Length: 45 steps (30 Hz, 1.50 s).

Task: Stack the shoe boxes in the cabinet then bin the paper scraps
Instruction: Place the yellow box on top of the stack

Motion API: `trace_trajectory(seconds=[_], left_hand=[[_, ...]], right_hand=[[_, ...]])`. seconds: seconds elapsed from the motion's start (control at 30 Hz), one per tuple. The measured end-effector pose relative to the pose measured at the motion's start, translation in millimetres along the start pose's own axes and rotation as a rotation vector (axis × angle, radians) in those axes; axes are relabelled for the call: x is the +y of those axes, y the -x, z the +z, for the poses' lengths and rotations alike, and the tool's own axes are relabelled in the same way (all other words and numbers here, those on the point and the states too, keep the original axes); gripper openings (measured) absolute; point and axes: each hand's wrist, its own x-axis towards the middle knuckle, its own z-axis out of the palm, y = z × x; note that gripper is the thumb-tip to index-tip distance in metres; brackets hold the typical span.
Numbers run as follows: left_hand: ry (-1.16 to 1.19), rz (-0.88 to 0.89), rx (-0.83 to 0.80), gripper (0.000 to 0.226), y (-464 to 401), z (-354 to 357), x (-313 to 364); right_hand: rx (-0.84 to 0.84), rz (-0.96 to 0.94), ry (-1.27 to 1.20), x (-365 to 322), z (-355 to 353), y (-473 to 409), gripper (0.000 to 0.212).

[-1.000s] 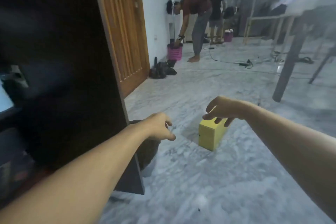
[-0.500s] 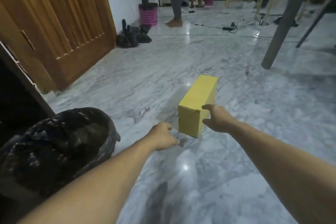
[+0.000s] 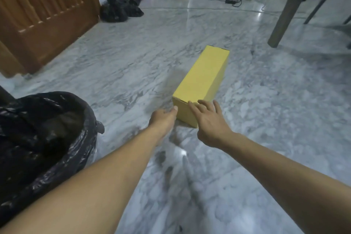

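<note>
Item: yellow shoe box, lid closed, lying flat on the marble floor, well apart from the table leg.
Orientation: long axis runs away from the person and slightly to the right; the near short end faces both hands.
Left hand: at the near left corner of the box, thumb tip touching or just beside the end face; fingers curl under and are hidden, so I cannot tell whether this grip is open or closed.
Right hand: fingers spread and straight, laid over the near top edge; open, nothing gripped.
Step in hand: judged to be taking hold of the box for lifting; no lift evident.
Risk 1: both hands sit at one short end; lifting from there would likely let the far end sag and the box twist out.
Risk 2: the floor looks polished; a push could slide the box away.
Risk 3: a top-only grip could pull the lid off.
Nearby: bin with black liner at left; wooden door beyond it. No cabinet or paper scraps visible.
</note>
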Motion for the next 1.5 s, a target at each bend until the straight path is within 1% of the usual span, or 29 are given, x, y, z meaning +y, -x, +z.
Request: trace_trajectory(seconds=[0.03, 0.13, 0.2, 0.27, 0.4, 0.53, 0.6, 0.7, 0.73, 0.8, 0.83, 0.9, 0.93, 1.0, 1.07, 1.17, 1.33, 1.43, 1.5], left_hand=[[0.032, -0.007, 0.018, 0.040, -1, 1, 0], [0.101, -0.014, 0.032, 0.038, -5, 4, 0], [0.148, -0.023, 0.017, 0.039, -7, 7, 2], [0.177, 0.007, -0.003, 0.031, -8, 9, 7], [0.171, 0.081, -0.020, 0.043, -20, 17, 22], [0.198, 0.048, -0.016, 0.053, -34, 31, 28], [0.188, 0.044, 0.028, 0.053, -39, 36, 28], [0.192, 0.038, 0.060, 0.044, -48, 42, 26], [0.208, 0.032, 0.053, 0.038, -50, 43, 27], [0.244, 0.033, 0.036, 0.016, -55, 43, 31], [0.251, 0.031, 0.021, 0.016, -56, 42, 33], [0.225, 0.024, -0.031, 0.042, -59, 38, 37], [0.201, 0.023, -0.056, 0.051, -60, 35, 39], [0.198, 0.008, -0.099, 0.058, -62, 31, 40], [0.223, -0.009, -0.131, 0.059, -64, 29, 39], [0.234, 0.016, -0.164, 0.050, -66, 30, 40], [0.205, 0.078, -0.263, 0.059, -60, 35, 44], [0.201, 0.106, -0.344, 0.057, -53, 41, 45], [0.191, 0.115, -0.370, 0.050, -45, 45, 46]], right_hand=[[0.000, -0.028, 0.004, 0, -1, 3, 0.084], [0.010, -0.063, -0.024, 1, -7, 2, 0.089], [0.001, -0.055, -0.048, 1, -8, 1, 0.091], [-0.001, -0.023, -0.096, 3, -7, 1, 0.092], [0.047, -0.015, -0.146, 12, -3, 1, 0.093], [0.071, 0.001, -0.125, 9, 4, 6, 0.097], [0.080, 0.015, -0.151, 9, 5, 8, 0.097], [0.087, 0.015, -0.258, 10, -1, 9, 0.097], [0.092, 0.041, -0.330, 12, -6, 9, 0.097], [0.141, 0.133, -0.480, 25, -12, 6, 0.092], [0.190, 0.182, -0.530, 35, -12, 3, 0.089], [0.300, 0.287, -0.576, 59, -14, -6, 0.078], [0.344, 0.354, -0.582, 73, -14, -10, 0.072], [0.397, 0.505, -0.591, 101, -19, -16, 0.060], [0.427, 0.611, -0.601, 127, -26, -18, 0.057], [0.410, 0.681, -0.635, 156, -32, -16, 0.065], [0.385, 0.723, -0.733, 189, -48, -10, 0.079], [0.292, 0.795, -0.790, 204, -50, -1, 0.086], [0.218, 0.881, -0.817, 210, -50, 11, 0.086]])
